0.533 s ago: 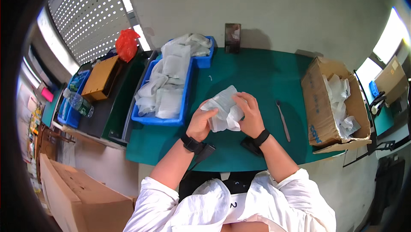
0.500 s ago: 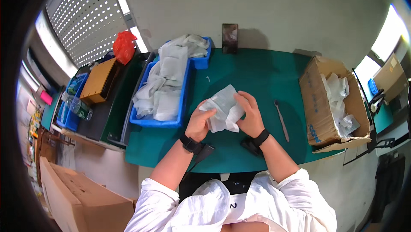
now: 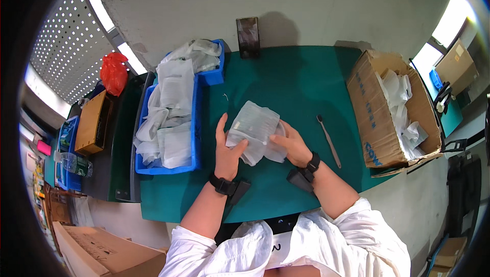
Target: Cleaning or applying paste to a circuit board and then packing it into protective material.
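From here: bold blue lettering, plus fainter chars, on the carton (image 3: pixel 365 116) at R; dk char on the white top (image 3: pixel 276 247); small print on lower-L box (image 3: pixel 102 250); bottle label (image 3: pixel 82 166) unreadable.

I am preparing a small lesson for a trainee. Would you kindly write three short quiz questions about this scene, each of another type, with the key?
1. True or false: the toothbrush lies between the right hand and the cardboard box.
2. Which thing do the left hand and the right hand both touch: (a) the red bag, (b) the white wrapping, (c) the clear bottle?
3. Fill in: the bin nearest to the left hand is ____ in colour.

Key: 1. True. 2. (b). 3. Blue.
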A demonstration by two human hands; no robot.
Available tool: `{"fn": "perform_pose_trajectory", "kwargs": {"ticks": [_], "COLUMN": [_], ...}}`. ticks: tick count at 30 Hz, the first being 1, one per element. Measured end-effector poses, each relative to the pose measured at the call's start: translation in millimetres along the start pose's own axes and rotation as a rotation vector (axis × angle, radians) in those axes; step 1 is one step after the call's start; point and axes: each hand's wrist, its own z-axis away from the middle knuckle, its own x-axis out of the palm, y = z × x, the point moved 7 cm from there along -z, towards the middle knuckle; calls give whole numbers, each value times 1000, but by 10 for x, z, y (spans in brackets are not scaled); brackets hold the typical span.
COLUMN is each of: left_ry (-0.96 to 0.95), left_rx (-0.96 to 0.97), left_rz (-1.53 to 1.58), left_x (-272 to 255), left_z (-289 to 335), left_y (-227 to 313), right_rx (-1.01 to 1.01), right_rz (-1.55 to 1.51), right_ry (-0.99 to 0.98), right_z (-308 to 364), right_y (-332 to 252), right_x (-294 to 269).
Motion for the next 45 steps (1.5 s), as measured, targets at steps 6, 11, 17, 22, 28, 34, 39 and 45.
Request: {"fn": "perform_pose_trajectory", "kwargs": {"ticks": [6, 11, 17, 22, 28, 34, 39, 45], "left_ry": [-102, -311, -305, -185, -210, -161, -72, -403], "left_rx": [-12, 25, -262, -315, -354, -179, 138, 326], "left_rz": [-145, -275, 405, 805, 515, 76, -255, -256], "left_x": [-282, 94, 25, -132, -104, -115, -206, 90], "left_z": [-70, 87, 132, 13, 124, -12, 13, 231], "left_y": [-280, -131, -203, -239, -275, -280, 63, 318], "right_rx": [-7, -48, -96, -94, -69, 136, -89, -258], "right_rz": [-66, 55, 98, -209, 130, 207, 120, 305], "right_ry": [33, -25, 59, 101, -42, 72, 353, 392], "right_z": [-2, 40, 89, 66, -40, 77, 81, 90], "right_y": [-6, -10, -176, -201, -16, 42, -157, -274], "right_x": [-15, 23, -1, -395, -2, -86, -302, -221]}}
